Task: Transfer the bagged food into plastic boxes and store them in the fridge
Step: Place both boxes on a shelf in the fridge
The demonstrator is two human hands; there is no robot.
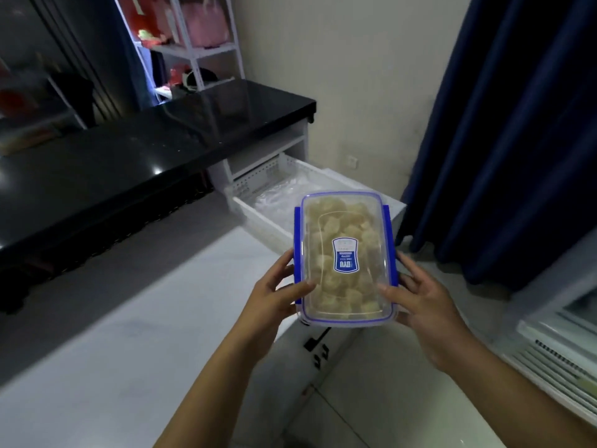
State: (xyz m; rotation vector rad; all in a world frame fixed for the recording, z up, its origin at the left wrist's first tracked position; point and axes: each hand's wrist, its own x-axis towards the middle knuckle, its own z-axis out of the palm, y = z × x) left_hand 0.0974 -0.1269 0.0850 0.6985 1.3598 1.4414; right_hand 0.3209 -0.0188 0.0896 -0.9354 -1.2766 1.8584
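A clear plastic box (pixel 344 227) with blue clip latches and a blue label on its lid is full of pale food pieces. My left hand (pixel 274 292) grips its near left side and my right hand (pixel 420 302) grips its near right side. I hold the box level in the air, just in front of an open white fridge drawer (pixel 248 210). A crinkled clear plastic bag (pixel 281 195) lies inside the drawer.
A black glossy counter (pixel 129 163) runs along the left above the drawer. A white surface (pixel 129 334) lies below my arms. Dark blue curtains (pixel 517 124) hang at the right. A white appliance with vents (pixel 555 350) stands at lower right. Shelves (pixel 193 50) stand behind.
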